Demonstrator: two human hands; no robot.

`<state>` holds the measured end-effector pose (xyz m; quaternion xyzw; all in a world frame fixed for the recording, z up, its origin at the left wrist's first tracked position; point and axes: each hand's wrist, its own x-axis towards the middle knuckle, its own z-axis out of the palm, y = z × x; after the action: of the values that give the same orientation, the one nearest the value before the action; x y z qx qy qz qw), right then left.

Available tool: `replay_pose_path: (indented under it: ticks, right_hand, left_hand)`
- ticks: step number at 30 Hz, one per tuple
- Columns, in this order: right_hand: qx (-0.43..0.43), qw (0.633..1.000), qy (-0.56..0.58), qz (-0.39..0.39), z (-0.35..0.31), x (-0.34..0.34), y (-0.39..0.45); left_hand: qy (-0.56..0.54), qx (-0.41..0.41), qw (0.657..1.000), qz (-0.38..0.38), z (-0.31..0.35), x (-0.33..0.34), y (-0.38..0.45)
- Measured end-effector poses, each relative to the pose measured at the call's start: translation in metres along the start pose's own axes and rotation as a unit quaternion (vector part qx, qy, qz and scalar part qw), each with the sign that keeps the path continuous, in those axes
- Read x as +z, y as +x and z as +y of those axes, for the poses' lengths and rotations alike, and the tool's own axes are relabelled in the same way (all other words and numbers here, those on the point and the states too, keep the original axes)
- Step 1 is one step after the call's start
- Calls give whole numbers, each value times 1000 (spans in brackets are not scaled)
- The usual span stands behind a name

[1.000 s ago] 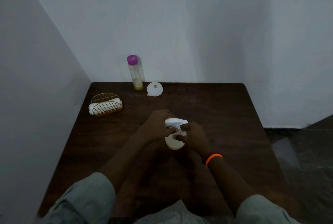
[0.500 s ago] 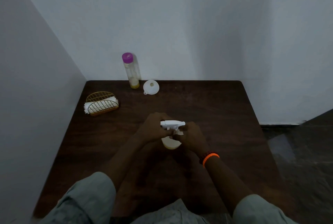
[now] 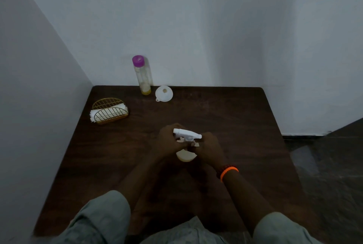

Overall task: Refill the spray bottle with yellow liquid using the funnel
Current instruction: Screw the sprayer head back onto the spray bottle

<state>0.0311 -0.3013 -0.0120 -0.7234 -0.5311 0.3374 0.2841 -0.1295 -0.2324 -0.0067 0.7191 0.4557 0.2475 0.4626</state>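
A grey wall is running along the left, and a dark wooden table (image 3: 225, 126) is sitting pushed into the corner. On the table's left part a gold wire holder (image 3: 110, 111) is standing with white napkins (image 3: 107, 112) lying inside it. Further right, at the back edge against the wall, a clear bottle (image 3: 143, 76) with a purple cap (image 3: 138, 60) is standing upright, holding a thin layer of yellow liquid (image 3: 146, 92) at its bottom; no label or writing is showing on it in this dim light. Just beside it on the right a white funnel (image 3: 164, 93) is lying on the tabletop, wide mouth facing up toward the camera, apart from the bottle.

In the middle of the table the spray bottle (image 3: 185, 156) is standing between both hands, its pale body showing below them and its white trigger head (image 3: 187, 134) sticking out above; no brand or print is readable on it. The left hand (image 3: 167, 143) is curling closed around the neck and upper body from the left. The right hand (image 3: 210, 149) is wrapping closed around the base of the trigger head from the right, its fingertips pressing at the collar. An orange wristband (image 3: 228, 172) is sitting on the right wrist, with a dark beaded band touching it. Pale grey-green sleeves (image 3: 102, 218) are covering both upper arms at the bottom edge.
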Motion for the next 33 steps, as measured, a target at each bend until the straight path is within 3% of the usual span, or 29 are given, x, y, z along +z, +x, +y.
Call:
replay_pose_path:
  ticks: [10, 19, 28, 33]
  right_hand:
    - [-20, 999, -26, 13, 2, 0, -1]
    - [-7, 1000, 1, 15, 4, 2, -1]
    - [4, 1000, -5, 17, 6, 4, 1]
    - [-5, 999, -2, 34, 5, 4, -1]
  left_hand:
    - [-21, -45, 999, 19, 6, 6, -8]
    - [-47, 21, 998, 31, 1, 5, -12]
    - [-58, 22, 996, 59, -9, 13, -8]
    - [-58, 24, 997, 34, -13, 12, -6]
